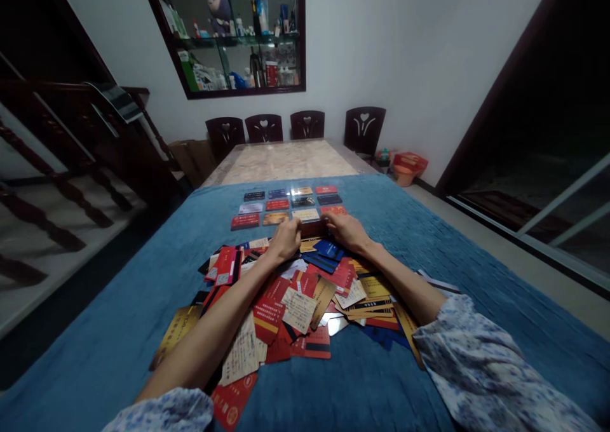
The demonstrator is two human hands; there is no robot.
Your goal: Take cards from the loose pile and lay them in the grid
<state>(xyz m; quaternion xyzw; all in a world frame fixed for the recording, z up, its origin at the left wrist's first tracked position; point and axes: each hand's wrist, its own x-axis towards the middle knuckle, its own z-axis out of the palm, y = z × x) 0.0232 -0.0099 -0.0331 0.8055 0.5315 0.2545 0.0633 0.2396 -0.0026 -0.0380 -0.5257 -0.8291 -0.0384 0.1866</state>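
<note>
Pinching a dark reddish-brown strip (pixel 312 227) between both hands, just short of the laid-out rows of cards (pixel 303 201).

Left hand (pixel 286 238) and right hand (pixel 349 234) are drawn in narrow, one at each end of the strip (probably a card or a stack on edge, though the fingers hide too much to be sure), near the cream card (pixel 305 215) in the front row; a forward nudge from the knuckles could knock that row askew. Uneven pressure from the two sides might let the strip tip or spill. Below, the loose pile (pixel 298 308) overlaps untidily on the blue cloth (pixel 429 241), and a dragging forearm or the right sleeve (pixel 476 349), close beside a gold card (pixel 408 337), could scatter its edges.
</note>
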